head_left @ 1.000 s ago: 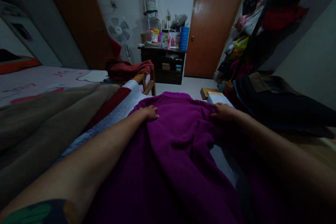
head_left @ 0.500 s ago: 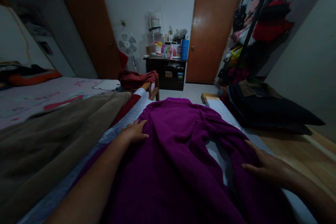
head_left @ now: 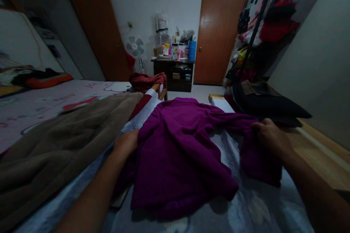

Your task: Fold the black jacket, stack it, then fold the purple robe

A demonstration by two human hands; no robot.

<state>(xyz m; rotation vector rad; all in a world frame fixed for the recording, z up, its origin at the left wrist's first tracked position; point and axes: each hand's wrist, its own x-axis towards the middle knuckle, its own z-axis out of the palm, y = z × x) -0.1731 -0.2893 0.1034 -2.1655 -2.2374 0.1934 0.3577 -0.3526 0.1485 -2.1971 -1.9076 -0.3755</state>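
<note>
Plainly, the right hand (head_left: pixel 269 136) pinches the purple garment (head_left: pixel 180 149); whether the left hand (head_left: pixel 127 143), fingers hidden, grips, I cannot tell

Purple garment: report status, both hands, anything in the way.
Right hand closed on sleeve of purple garment; left hand at its left side, fingertips hidden. Garment rumpled, spread on pale bedding. Nothing seen on top; brown blanket alongside, left.

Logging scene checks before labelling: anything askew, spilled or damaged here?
Nothing looks spilled or damaged. Only the purple top lies uneven on the sheet: body creased, one sleeve bent sharply at the right grip.
</note>
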